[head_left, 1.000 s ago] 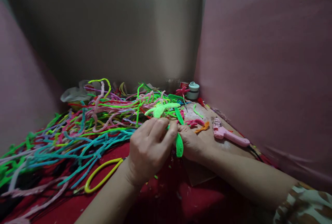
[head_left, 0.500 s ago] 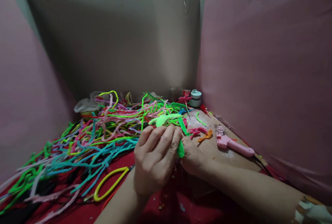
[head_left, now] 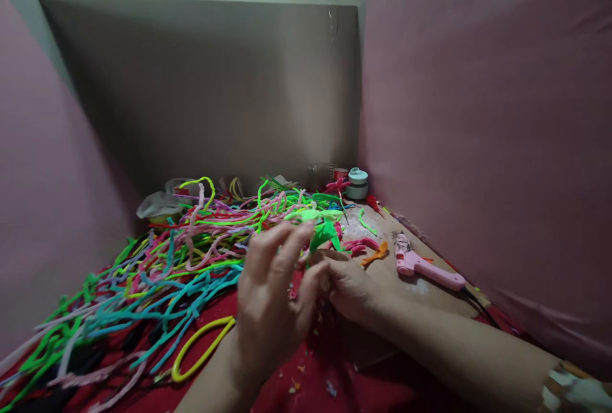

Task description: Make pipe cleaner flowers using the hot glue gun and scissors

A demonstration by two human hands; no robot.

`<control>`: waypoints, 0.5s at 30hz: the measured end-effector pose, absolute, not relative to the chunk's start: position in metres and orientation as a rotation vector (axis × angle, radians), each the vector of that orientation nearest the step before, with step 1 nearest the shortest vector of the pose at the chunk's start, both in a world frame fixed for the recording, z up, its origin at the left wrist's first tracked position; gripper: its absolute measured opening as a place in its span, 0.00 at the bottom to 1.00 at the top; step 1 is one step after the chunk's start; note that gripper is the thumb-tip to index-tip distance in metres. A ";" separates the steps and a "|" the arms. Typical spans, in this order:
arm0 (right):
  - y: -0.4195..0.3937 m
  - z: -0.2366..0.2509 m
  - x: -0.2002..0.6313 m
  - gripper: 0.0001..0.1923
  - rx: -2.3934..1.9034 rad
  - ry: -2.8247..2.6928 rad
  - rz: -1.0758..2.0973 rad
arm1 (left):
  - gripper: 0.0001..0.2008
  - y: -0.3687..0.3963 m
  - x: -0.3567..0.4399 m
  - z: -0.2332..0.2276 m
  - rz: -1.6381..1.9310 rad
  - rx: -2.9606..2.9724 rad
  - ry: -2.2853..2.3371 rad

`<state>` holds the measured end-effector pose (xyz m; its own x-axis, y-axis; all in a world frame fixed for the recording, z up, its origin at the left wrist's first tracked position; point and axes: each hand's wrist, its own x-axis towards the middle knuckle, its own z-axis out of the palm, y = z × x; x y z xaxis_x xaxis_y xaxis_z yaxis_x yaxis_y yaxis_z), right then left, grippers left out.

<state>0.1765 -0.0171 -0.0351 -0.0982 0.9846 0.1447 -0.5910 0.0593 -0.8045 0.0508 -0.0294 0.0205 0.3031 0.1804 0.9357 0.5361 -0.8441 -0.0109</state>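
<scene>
Right hand [head_left: 354, 284] pinches the green leaves [head_left: 326, 236] in the middle; left hand [head_left: 275, 298], fingers apart, is just beside. Left, a big pile [head_left: 205, 241] lies loose. Leaves look shaped; whether joined, I can't tell.

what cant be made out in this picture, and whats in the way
Grip of the right hand on the green piece: head view, hidden by the hand itself
Fine outline of the left hand: head view, blurred
Far end of the yellow handle: head view, behind the left forearm
Rest of the patterned sleeve: head view, cut off at lower right
</scene>
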 end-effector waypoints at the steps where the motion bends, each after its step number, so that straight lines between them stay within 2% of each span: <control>1: -0.016 -0.035 0.179 0.09 -0.590 -0.851 1.492 | 0.27 -0.029 0.047 0.019 -1.644 -2.214 -0.720; 6: -0.013 -0.038 0.184 0.06 -0.579 -0.871 1.498 | 0.08 -0.019 0.038 0.001 -1.782 -2.343 -1.332; 10: -0.010 -0.042 0.185 0.07 -0.561 -0.996 1.356 | 0.12 -0.011 0.044 -0.013 -1.893 -2.701 -1.700; 15: -0.008 -0.044 0.187 0.06 -0.557 -1.004 1.361 | 0.15 -0.014 0.055 -0.021 -1.985 -2.873 -1.758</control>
<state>0.1869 -0.0083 -0.0442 -0.0902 0.9608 0.2623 -0.5342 0.1757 -0.8269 0.0548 -0.0137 -0.0207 0.2093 0.9209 0.3288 0.2151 -0.3713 0.9032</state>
